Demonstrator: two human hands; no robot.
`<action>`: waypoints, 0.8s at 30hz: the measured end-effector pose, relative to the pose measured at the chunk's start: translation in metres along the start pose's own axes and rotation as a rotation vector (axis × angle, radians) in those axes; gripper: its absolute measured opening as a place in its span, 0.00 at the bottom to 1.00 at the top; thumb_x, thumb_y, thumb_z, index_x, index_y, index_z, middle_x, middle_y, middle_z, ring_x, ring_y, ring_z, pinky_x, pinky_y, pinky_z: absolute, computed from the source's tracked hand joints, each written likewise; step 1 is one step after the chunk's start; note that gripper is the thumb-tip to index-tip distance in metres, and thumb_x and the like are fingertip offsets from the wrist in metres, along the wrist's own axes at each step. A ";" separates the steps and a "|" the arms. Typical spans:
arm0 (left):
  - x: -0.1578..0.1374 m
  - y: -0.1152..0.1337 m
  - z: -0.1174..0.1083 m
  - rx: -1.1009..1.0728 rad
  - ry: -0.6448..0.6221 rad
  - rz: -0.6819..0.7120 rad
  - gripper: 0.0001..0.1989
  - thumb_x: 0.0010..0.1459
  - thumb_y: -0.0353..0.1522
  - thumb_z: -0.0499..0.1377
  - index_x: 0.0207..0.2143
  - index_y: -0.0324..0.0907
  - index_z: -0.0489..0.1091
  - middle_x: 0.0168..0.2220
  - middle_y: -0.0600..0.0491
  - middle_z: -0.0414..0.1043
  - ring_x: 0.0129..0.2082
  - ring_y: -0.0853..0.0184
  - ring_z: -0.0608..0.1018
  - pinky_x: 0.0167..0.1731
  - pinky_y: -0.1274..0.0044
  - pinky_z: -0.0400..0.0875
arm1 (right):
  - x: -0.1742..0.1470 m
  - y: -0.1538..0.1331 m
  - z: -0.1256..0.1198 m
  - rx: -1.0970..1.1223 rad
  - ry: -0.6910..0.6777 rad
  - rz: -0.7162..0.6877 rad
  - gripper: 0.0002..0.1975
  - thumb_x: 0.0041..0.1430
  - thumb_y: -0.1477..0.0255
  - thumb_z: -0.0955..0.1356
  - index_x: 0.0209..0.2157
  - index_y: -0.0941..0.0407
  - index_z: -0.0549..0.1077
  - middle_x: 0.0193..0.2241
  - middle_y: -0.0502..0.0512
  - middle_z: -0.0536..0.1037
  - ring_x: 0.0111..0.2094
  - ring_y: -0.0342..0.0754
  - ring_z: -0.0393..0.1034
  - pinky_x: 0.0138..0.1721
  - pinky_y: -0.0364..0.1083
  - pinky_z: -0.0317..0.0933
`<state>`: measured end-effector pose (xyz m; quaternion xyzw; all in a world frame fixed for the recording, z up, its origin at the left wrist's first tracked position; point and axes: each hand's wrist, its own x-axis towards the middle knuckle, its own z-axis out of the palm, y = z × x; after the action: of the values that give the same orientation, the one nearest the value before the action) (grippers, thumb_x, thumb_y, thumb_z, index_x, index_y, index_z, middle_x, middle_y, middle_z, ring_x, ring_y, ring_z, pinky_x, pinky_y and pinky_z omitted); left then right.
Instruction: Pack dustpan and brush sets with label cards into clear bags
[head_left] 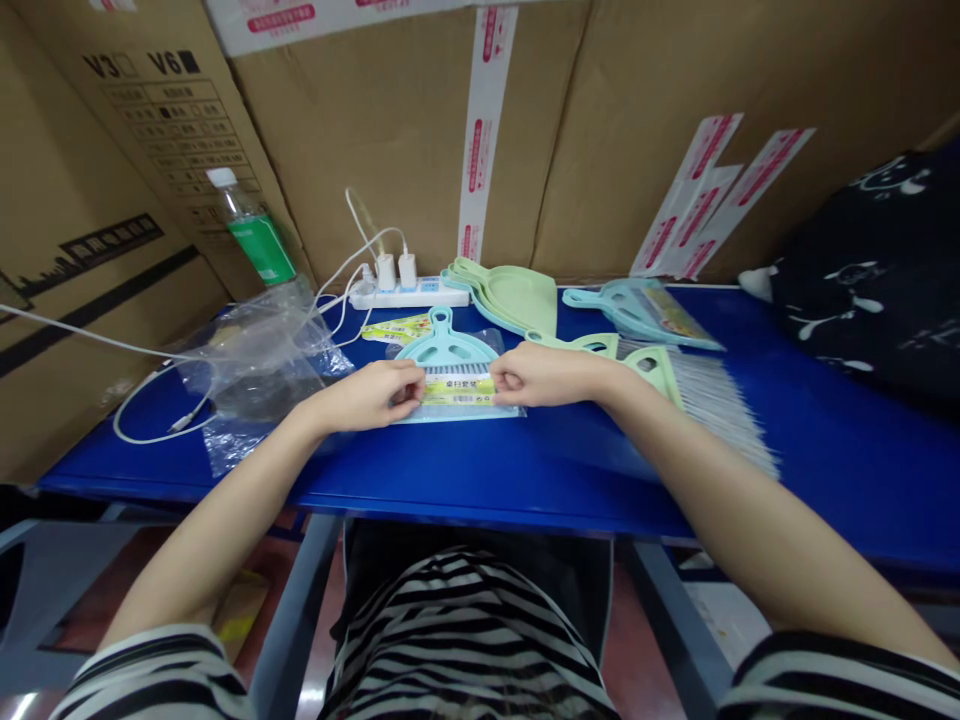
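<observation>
Light-blue dustpan-and-brush set (450, 348) lies mid-bench (465, 470) in a clear bag (513, 411). Left hand (375, 392) and right hand (544, 372): fingers pinching the bag's left and right edges beside the yellow label (459, 386). Even tension advisable, keeping the label square.

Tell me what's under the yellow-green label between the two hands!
Just above the label, bristles poke out beneath a light-blue handle. A light-blue edge shows below it. Whatever is right under the label is covered, so I can't see it.
</observation>
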<state>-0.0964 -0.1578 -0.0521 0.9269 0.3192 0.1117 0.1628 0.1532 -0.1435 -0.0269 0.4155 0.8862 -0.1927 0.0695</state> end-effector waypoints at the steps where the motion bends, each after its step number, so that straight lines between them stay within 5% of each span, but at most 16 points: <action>1: 0.000 0.000 0.000 -0.001 0.007 -0.001 0.05 0.57 0.30 0.50 0.30 0.41 0.63 0.29 0.54 0.66 0.27 0.70 0.69 0.30 0.78 0.64 | 0.000 0.000 0.000 0.005 0.002 0.001 0.11 0.54 0.74 0.66 0.21 0.53 0.61 0.19 0.47 0.66 0.23 0.43 0.61 0.29 0.44 0.52; 11: -0.001 -0.002 0.002 0.019 0.021 0.019 0.09 0.58 0.26 0.50 0.41 0.40 0.65 0.32 0.53 0.68 0.30 0.69 0.70 0.34 0.77 0.68 | -0.001 -0.004 0.000 -0.024 0.009 0.047 0.12 0.51 0.80 0.66 0.21 0.53 0.59 0.20 0.46 0.67 0.24 0.42 0.61 0.28 0.43 0.53; 24: -0.003 -0.004 -0.001 0.108 0.007 0.040 0.15 0.57 0.21 0.46 0.37 0.40 0.70 0.37 0.51 0.70 0.28 0.72 0.71 0.34 0.78 0.68 | -0.001 -0.009 -0.001 -0.056 0.007 0.104 0.14 0.49 0.81 0.66 0.19 0.53 0.58 0.19 0.46 0.65 0.23 0.42 0.60 0.26 0.42 0.51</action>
<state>-0.1008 -0.1565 -0.0529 0.9401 0.3069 0.1006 0.1091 0.1470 -0.1492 -0.0227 0.4594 0.8688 -0.1626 0.0881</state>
